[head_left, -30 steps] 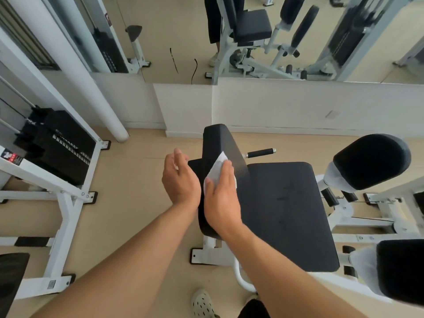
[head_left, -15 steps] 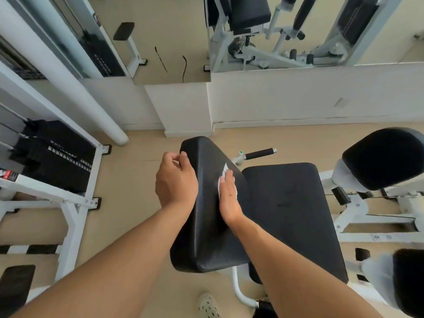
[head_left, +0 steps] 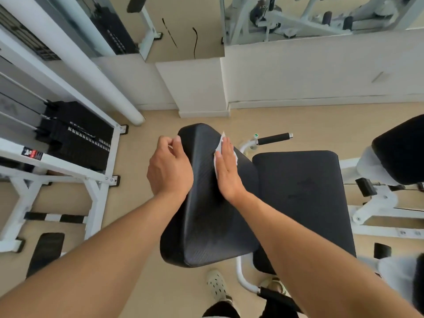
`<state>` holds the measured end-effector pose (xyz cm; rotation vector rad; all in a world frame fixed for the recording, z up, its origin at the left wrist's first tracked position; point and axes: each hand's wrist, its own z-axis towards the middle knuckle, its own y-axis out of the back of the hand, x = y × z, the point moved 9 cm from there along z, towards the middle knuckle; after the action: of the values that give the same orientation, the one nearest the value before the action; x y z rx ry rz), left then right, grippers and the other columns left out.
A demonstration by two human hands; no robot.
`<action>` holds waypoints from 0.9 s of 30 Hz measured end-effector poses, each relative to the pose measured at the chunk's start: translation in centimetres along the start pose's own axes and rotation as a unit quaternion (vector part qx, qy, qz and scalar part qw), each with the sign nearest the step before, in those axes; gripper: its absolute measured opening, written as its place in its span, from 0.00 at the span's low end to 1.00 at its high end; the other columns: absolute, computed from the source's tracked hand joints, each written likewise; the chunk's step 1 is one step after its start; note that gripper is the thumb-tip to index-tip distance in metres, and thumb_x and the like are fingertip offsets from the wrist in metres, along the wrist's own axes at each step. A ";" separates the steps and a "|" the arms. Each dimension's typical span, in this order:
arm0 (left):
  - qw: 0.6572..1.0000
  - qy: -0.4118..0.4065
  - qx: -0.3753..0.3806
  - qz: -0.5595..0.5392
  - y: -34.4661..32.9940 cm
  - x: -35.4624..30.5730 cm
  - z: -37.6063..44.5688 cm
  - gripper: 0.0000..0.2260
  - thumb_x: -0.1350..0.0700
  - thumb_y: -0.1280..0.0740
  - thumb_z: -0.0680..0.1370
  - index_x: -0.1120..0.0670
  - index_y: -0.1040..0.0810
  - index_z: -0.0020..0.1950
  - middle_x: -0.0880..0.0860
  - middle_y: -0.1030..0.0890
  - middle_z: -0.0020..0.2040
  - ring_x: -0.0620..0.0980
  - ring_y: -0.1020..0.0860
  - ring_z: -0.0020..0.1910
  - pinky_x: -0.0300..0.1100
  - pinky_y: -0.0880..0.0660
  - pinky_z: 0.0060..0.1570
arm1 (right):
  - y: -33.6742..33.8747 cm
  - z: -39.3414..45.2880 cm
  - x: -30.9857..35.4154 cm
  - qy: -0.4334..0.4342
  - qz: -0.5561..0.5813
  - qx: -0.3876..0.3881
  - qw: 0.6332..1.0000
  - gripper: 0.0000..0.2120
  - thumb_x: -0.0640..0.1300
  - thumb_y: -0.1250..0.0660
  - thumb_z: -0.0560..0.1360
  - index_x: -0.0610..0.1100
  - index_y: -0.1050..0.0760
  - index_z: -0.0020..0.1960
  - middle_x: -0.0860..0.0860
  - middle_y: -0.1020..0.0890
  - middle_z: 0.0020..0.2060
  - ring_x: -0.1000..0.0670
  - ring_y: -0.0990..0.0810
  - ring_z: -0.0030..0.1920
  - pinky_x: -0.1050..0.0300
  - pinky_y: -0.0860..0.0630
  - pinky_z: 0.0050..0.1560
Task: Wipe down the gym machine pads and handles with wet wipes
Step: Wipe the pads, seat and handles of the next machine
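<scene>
1. My right hand (head_left: 227,167) lies flat, fingers straight and together, pressing the wet wipe (head_left: 220,149) against the sloped right face of the back pad (head_left: 206,203), near its far end.
2. My left hand (head_left: 169,167) braces the pad's left edge, fingers loosely curled, thumb touching the pad; it grips nothing that I can see.
3. Advice: keep the palm flat over the wipe, stroke in overlapping passes along the pad, and hold the left brace so the pad does not swing.
4. Beyond lie the seat pad (head_left: 302,193) and the black handle (head_left: 274,138), which look unwiped; do them next.
</scene>
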<state>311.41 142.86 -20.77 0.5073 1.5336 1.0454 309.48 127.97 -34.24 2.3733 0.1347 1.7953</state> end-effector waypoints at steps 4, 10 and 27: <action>0.999 -0.032 0.006 0.001 -0.2 -0.6 -0.1 0.15 0.43 0.46 0.85 0.51 0.28 0.50 0.45 0.24 0.39 0.51 0.27 0.40 0.47 0.33 0.40 | -0.6 -6.1 -4.5 -0.087 0.028 -0.006 0.996 0.29 0.57 0.56 0.87 0.53 0.63 0.83 0.63 0.63 0.81 0.73 0.68 0.73 0.51 0.62 0.81; 0.998 -0.062 0.015 0.005 -0.5 -1.0 0.2 0.15 0.43 0.44 0.85 0.52 0.27 0.51 0.44 0.27 0.37 0.52 0.26 0.40 0.47 0.31 0.39 | -5.6 -19.0 0.7 0.037 0.003 0.024 0.999 0.29 0.51 0.54 0.87 0.51 0.66 0.82 0.64 0.66 0.80 0.59 0.66 0.80 0.50 0.61 0.81; 0.992 -0.125 0.025 0.002 -0.7 -2.1 0.7 0.14 0.42 0.45 0.84 0.51 0.31 0.47 0.47 0.24 0.41 0.52 0.30 0.42 0.46 0.38 0.42 | -4.8 -18.0 -6.1 -0.079 0.032 -0.061 0.995 0.26 0.56 0.57 0.87 0.57 0.62 0.83 0.67 0.61 0.80 0.66 0.64 0.78 0.51 0.61 0.82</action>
<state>312.75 141.05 -20.18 0.6510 1.3406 0.9101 290.61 133.01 -36.12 2.4435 -0.0686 1.5843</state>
